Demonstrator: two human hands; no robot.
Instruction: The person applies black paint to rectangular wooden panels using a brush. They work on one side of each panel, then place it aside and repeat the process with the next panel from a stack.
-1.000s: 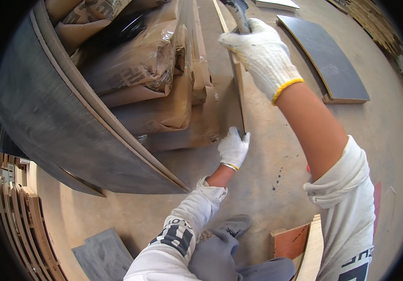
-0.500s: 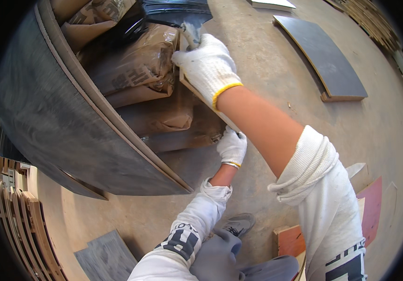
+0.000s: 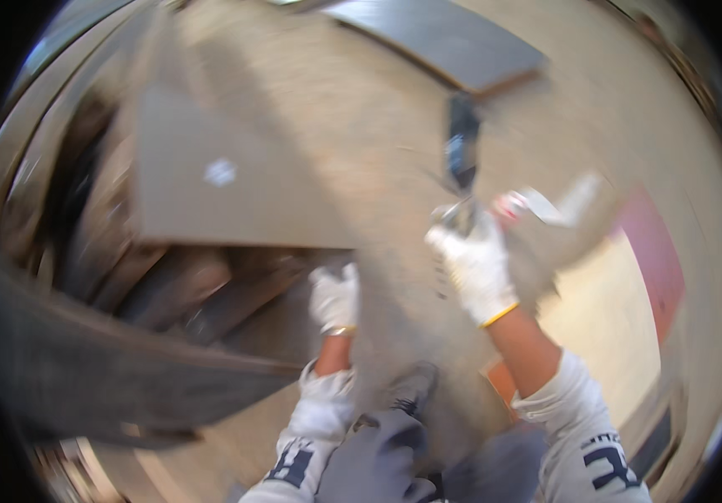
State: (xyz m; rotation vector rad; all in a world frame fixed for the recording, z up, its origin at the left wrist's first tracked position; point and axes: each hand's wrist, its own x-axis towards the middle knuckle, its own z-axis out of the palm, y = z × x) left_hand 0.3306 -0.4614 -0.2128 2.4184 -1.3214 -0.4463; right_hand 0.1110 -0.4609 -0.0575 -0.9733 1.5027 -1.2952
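Observation:
My right hand (image 3: 472, 261), in a white knitted glove with a yellow cuff, is closed on a handled tool with a broad black head (image 3: 462, 141), its exact kind blurred. The head points away from me and appears narrow, nearly edge-on. My left hand (image 3: 333, 298), also gloved, is beside the near right corner of a grey-brown panel (image 3: 210, 210) with a white patch. Thumb and fingers are apart, with nothing visible between them. Whether it touches the panel I cannot tell. Brown wrapped packages (image 3: 178, 289) show below the panel's near edge.
A large dark curved board (image 3: 126, 360) stands at the left. A grey slab (image 3: 453, 38) lies on the floor ahead. On the right are a pale sheet (image 3: 604, 327), a pink-red board (image 3: 654, 260) and a blurred white and red item (image 3: 537, 205). My shoe (image 3: 411, 390) is below.
The panel, seen edge-on before, now shows its broad face over the packages. My left hand has opened off its edge. My right hand has moved right and nearer with the tool. The view has shifted.

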